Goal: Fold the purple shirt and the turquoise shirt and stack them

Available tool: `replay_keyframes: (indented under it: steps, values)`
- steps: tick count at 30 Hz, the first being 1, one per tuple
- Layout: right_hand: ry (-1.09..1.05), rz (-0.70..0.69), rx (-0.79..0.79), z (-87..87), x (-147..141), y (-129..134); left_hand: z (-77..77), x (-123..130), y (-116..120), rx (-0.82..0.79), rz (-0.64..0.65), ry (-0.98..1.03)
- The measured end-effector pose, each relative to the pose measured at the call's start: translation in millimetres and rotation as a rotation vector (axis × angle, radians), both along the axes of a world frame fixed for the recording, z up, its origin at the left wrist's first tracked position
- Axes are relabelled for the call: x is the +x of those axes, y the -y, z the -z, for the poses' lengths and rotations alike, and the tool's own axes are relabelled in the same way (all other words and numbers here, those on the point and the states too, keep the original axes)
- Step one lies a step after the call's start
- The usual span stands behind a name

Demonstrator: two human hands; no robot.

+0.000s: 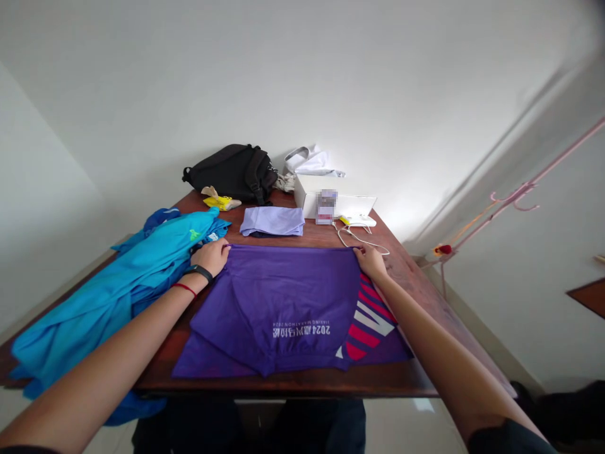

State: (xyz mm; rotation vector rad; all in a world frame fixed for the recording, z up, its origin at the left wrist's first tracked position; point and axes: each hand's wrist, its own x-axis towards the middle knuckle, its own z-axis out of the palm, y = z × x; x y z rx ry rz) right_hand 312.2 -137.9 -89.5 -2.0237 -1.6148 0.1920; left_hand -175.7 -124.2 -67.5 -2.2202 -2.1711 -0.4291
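A purple marathon T-shirt (288,284) lies spread and folded over on the table, its white "2024" print upside down to me. Red and white stripes show on its right side. At the far left corner of the shirt, my left hand (211,257) pinches the fabric, fingers closed. My right hand (371,261) grips the far right corner the same way. Between the two hands the far edge runs fairly straight. A bright blue garment (137,271) is heaped just left of my left hand.
Behind the shirt sits a folded lavender cloth (273,221). A black backpack (227,173), a yellow packet (217,200), a white box (307,195) and a white cable (362,243) are on the wooden table (411,277). A pink rack (543,170) stands at right.
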Motion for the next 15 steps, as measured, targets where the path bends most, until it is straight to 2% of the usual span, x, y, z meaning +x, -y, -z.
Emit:
replay_keyframes:
  steps: [3, 6, 8, 10, 12, 15]
  values:
    - [0.032, 0.032, 0.023, -8.3, -9.5, 6.9, -0.8, -3.4, -2.6, -0.012, -0.013, 0.029]
    - [0.100, 0.069, 0.108, -26.5, -29.3, 21.7, -6.9, -9.5, 2.9, -0.032, -0.021, 0.159]
    - [0.135, -0.023, 0.151, -42.0, -48.7, 35.0, -11.7, -16.6, 18.1, -0.070, 0.041, 0.303]
    - [0.152, -0.190, 0.157, -57.3, -72.3, 49.0, -14.3, -24.4, 46.5, -0.107, 0.154, 0.428]
    - [0.150, -0.353, 0.135, -70.2, -99.1, 60.4, -13.3, -30.2, 87.1, -0.103, 0.250, 0.495]
    - [0.127, -0.549, 0.052, -84.2, -143.1, 69.2, -5.6, -31.5, 157.3, 0.005, 0.339, 0.405]
